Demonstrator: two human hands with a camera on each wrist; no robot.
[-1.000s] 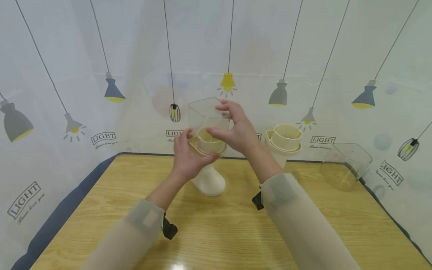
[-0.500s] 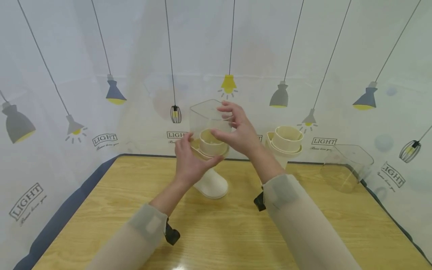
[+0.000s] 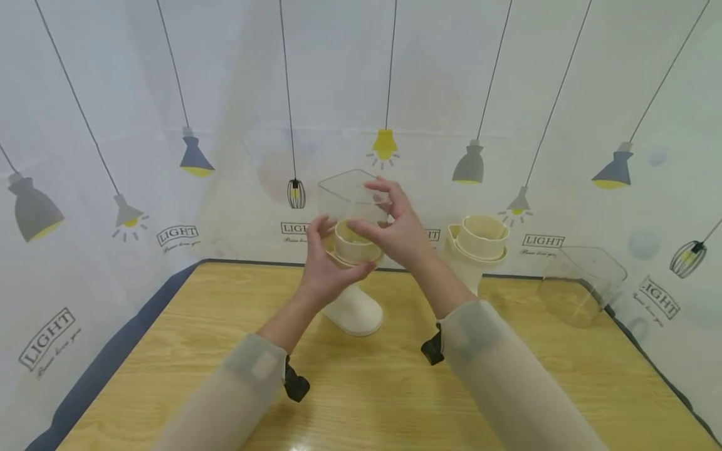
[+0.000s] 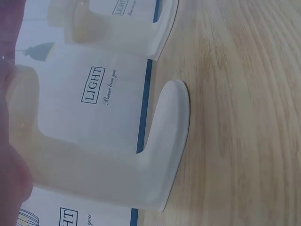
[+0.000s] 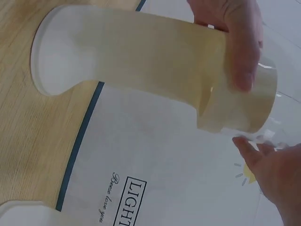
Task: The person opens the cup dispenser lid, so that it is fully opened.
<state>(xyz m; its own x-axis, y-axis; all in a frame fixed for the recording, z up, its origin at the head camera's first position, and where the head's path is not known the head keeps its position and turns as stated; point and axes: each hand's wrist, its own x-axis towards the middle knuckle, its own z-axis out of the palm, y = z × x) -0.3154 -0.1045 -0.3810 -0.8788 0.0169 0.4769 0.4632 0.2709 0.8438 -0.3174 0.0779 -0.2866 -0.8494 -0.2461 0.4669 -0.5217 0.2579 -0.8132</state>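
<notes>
A cream stand (image 3: 356, 311) with a broad foot and a round cup-like top stands upright on the table. My left hand (image 3: 333, 269) grips its top, with the thumb across the front, as the right wrist view also shows. Inverted or upright I cannot tell, a clear container (image 3: 341, 188) sits over or just behind the cup-like top. My right hand (image 3: 397, 225) holds this container's right side between thumb and bent fingers. In the right wrist view, fingers (image 5: 249, 153) of that hand meet its clear wall. The left wrist view shows the stand's stem (image 4: 89, 172) below the left hand.
A second cream stand (image 3: 482, 241) of the same shape is at the back, right of my hands. Farther right, another clear container (image 3: 583, 285) rests near the table's back right corner. A printed cloth (image 3: 242, 150) hangs behind the wooden table (image 3: 372, 394).
The whole head view has shifted down slightly. My left wrist has moved a little to the right while that hand stays on the stand's top. The right hand keeps its hold on the clear container.
</notes>
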